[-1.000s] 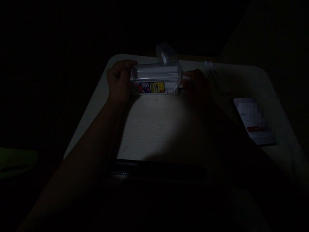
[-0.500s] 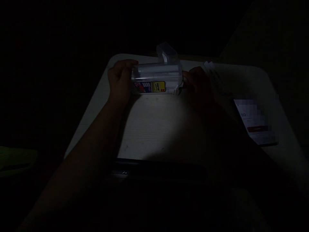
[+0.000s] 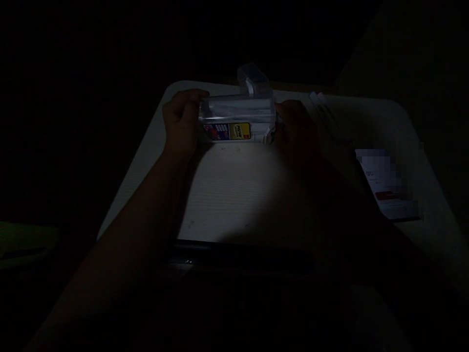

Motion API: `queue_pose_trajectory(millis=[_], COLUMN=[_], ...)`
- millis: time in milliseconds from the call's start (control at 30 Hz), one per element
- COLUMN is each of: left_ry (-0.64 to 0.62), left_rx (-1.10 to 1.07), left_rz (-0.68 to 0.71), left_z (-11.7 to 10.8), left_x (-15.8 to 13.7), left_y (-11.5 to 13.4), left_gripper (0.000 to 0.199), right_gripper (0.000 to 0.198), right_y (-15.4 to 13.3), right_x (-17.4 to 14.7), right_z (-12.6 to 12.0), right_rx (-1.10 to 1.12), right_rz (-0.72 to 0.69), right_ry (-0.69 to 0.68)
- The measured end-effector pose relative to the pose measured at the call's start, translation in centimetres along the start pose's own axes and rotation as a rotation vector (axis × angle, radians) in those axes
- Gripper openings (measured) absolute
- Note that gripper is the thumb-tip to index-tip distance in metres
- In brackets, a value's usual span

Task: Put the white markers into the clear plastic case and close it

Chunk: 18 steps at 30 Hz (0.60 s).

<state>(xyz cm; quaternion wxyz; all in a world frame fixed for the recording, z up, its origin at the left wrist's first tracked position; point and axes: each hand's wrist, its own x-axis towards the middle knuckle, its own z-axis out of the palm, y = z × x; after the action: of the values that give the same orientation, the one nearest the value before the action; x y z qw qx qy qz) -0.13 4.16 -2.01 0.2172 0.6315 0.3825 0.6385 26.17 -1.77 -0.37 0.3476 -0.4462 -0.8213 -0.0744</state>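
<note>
A clear plastic marker case (image 3: 236,107) lies on its side near the table's far edge, with white-barrelled markers inside and a yellow and blue label on its front. Its transparent lid (image 3: 253,80) stands open, tilted up at the right end. My left hand (image 3: 181,120) is closed around the case's left end. At the open right end, the fingers of my right hand (image 3: 296,127) are pinched on the pale end of a marker (image 3: 279,119), mostly hidden by shadow and fingers.
Loose white markers (image 3: 326,112) lie right of my right hand. Nearer me on the right is a phone (image 3: 384,186) with a lit screen. A dark long bar (image 3: 242,256) runs along the front of the white table (image 3: 223,195). A green object (image 3: 27,239) shows at far left. The room is very dark.
My right hand has shifted slightly left, its fingers now closer to the case's open end. My left hand and the case have hardly moved.
</note>
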Motion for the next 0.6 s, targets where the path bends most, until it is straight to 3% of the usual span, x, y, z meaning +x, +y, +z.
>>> queue_pose_trajectory(millis=[200, 333, 433, 600], left_ry=[0.001, -0.028, -0.037, -0.036], left_rx=[0.019, 0.036, 0.034, 0.016], left_rz=[-0.021, -0.011, -0.012, 0.035], left_z=[-0.1, -0.3, -0.4, -0.3], left_x=[0.0, 0.2, 0.3, 0.3], left_y=[0.3, -0.1, -0.3, -0.4], left_gripper=[0.036, 0.032, 0.029, 0.038], right_gripper=[0.042, 0.044, 0.045, 0.043], right_y=[-0.1, -1.7, -2.5, -2.5], right_x=[0.0, 0.4, 0.7, 0.5], right_z=[-0.1, -1.2, -1.7, -2.0], right_rx=[-0.108, -0.216, -0.222, -0.245], right_rz=[0.077, 0.227, 0.256, 0.276], right_ry=[-0.023, -0.18, -0.275, -0.254])
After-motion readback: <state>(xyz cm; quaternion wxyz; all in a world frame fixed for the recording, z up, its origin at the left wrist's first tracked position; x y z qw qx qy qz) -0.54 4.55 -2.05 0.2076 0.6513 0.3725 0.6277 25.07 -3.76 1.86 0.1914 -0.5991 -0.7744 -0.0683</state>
